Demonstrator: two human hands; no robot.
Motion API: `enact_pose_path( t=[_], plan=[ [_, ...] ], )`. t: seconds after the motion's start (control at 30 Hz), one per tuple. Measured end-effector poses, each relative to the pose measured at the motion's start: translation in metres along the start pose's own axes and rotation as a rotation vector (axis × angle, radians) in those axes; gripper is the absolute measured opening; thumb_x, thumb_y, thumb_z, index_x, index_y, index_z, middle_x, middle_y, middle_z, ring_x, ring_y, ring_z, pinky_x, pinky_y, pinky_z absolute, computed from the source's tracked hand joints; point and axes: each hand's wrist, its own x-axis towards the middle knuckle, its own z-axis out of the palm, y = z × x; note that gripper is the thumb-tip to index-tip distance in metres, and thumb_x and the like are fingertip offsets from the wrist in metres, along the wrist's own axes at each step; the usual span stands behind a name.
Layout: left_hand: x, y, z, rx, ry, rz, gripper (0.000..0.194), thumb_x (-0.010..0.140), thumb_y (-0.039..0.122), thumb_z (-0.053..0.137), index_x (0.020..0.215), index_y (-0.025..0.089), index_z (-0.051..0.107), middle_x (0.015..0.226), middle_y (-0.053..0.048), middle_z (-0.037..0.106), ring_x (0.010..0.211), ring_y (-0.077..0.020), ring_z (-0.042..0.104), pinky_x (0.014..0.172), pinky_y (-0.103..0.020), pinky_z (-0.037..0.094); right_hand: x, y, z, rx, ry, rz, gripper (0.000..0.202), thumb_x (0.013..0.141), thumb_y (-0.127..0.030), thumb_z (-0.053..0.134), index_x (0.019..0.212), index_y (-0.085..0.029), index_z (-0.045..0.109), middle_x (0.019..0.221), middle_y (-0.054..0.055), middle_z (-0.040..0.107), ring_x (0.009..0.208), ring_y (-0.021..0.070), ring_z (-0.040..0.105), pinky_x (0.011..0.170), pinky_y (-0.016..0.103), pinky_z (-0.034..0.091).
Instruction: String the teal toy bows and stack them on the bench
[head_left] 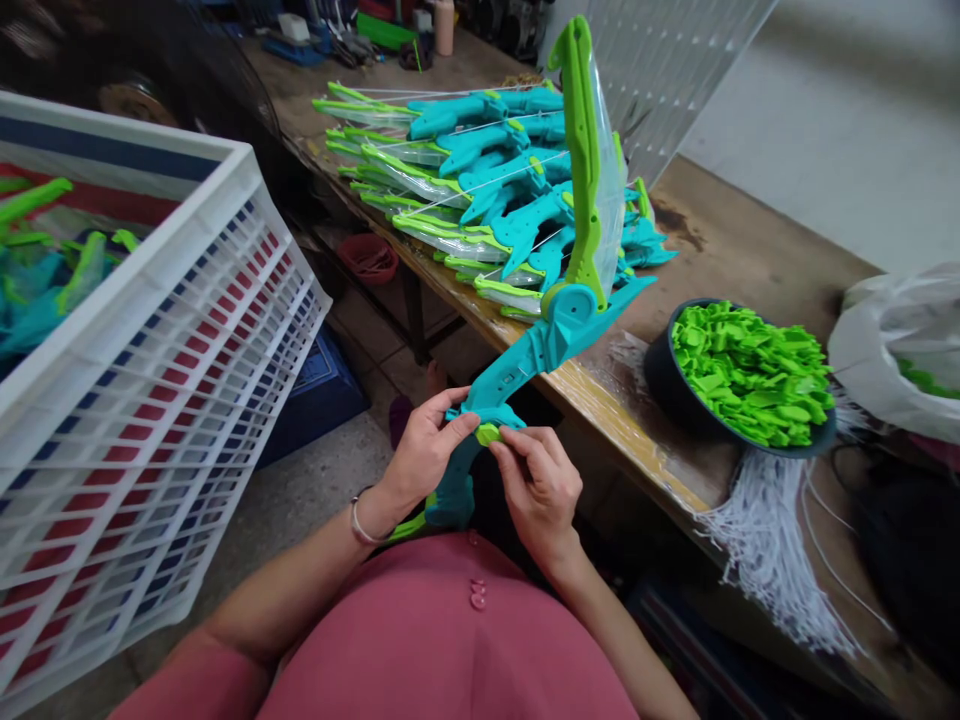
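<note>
While 1 teal and green toy bow point(506, 375) stands slanted in front of my pink shirt, its upper green limb rising over the desk point(697, 480), my 2 hands are close together at its middle. My left hand point(426, 440) grips the teal body; my right hand point(541, 485) pinches 1 small green piece point(489, 433) against it. Similar bows point(487, 190) lie in rows on the desk, near 1 dark bowl point(652, 375) of green pieces point(750, 370).

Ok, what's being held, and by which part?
Left hand: the bow, near its middle. Right hand: the green piece, by its right end.
</note>
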Motion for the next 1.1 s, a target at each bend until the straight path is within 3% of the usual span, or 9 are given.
enact_pose_path(
  t=[0.3,0.37,0.43,0.5,0.57,0.63,0.9,1.1],
  plan=[
    [-0.002,0.010,0.005,0.000,-0.025,-0.018,0.043,0.083,0.034,0.082,0.121,0.018,0.069,0.106,-0.005,0.076,0.088,-0.0169,0.068,0.083,-0.028,0.053,-0.001,0.001,-0.002,-0.075,0.002,-0.017,0.012,0.098,-0.017,0.066,0.109,-0.021,0.069,0.096,0.006,0.063,0.081,0.0152,0.064,0.068,0.028,0.056],
    [-0.004,0.013,0.005,0.019,-0.039,-0.034,0.050,0.077,0.030,0.087,0.121,0.018,0.067,0.104,-0.005,0.077,0.088,-0.0182,0.069,0.084,-0.030,0.054,0.000,0.001,-0.004,-0.063,0.039,0.047,0.014,0.095,-0.022,0.070,0.109,-0.022,0.068,0.111,0.010,0.062,0.095,0.0196,0.064,0.075,0.033,0.058],
    [-0.006,0.015,0.006,0.029,-0.046,-0.047,0.053,0.074,0.029,0.089,0.120,0.017,0.066,0.102,-0.005,0.076,0.087,-0.0186,0.070,0.082,-0.030,0.054,0.003,0.005,-0.007,0.030,0.041,0.181,0.030,0.090,-0.031,0.076,0.116,-0.022,0.064,0.123,0.012,0.060,0.103,0.0229,0.063,0.079,0.036,0.058],
    [-0.009,0.016,0.006,0.035,-0.053,-0.053,0.051,0.074,0.030,0.088,0.119,0.018,0.066,0.099,-0.004,0.076,0.084,-0.0179,0.069,0.079,-0.029,0.053,0.006,0.011,-0.009,0.238,-0.102,0.372,0.043,0.086,-0.041,0.079,0.120,-0.021,0.061,0.117,0.010,0.064,0.097,0.0220,0.064,0.076,0.034,0.057],
    [-0.013,0.017,0.008,0.065,-0.050,-0.048,0.049,0.076,0.031,0.086,0.118,0.018,0.065,0.098,-0.003,0.075,0.083,-0.0174,0.068,0.078,-0.028,0.053,0.007,0.018,-0.012,0.471,-0.304,0.545,0.043,0.084,-0.048,0.078,0.114,-0.020,0.064,0.099,0.005,0.067,0.085,0.0194,0.063,0.072,0.031,0.055],
    [-0.016,0.017,0.009,0.129,-0.035,-0.032,0.045,0.079,0.032,0.083,0.117,0.017,0.064,0.096,-0.003,0.073,0.083,-0.0173,0.067,0.077,-0.028,0.052,0.007,0.023,-0.012,0.572,-0.397,0.621,0.039,0.084,-0.051,0.077,0.103,-0.019,0.067,0.087,0.002,0.066,0.077,0.0173,0.059,0.069,0.029,0.051],
    [-0.010,0.017,0.006,0.440,-0.031,0.060,0.034,0.084,0.035,0.073,0.111,0.017,0.061,0.092,-0.003,0.070,0.079,-0.0192,0.065,0.076,-0.031,0.051,0.001,0.020,0.001,0.295,-0.243,0.495,0.029,0.088,-0.046,0.070,0.091,-0.017,0.067,0.076,-0.001,0.059,0.068,0.0141,0.052,0.063,0.027,0.039],
    [0.003,0.007,0.001,0.268,-0.005,-0.042,0.053,0.079,0.043,0.080,0.120,0.019,0.057,0.102,-0.006,0.073,0.091,-0.0232,0.071,0.079,-0.032,0.055,0.006,0.021,-0.006,0.383,-0.140,0.466,0.042,0.080,-0.058,0.080,0.083,-0.018,0.067,0.070,-0.004,0.057,0.062,0.0108,0.049,0.056,0.023,0.038]
  ],
)
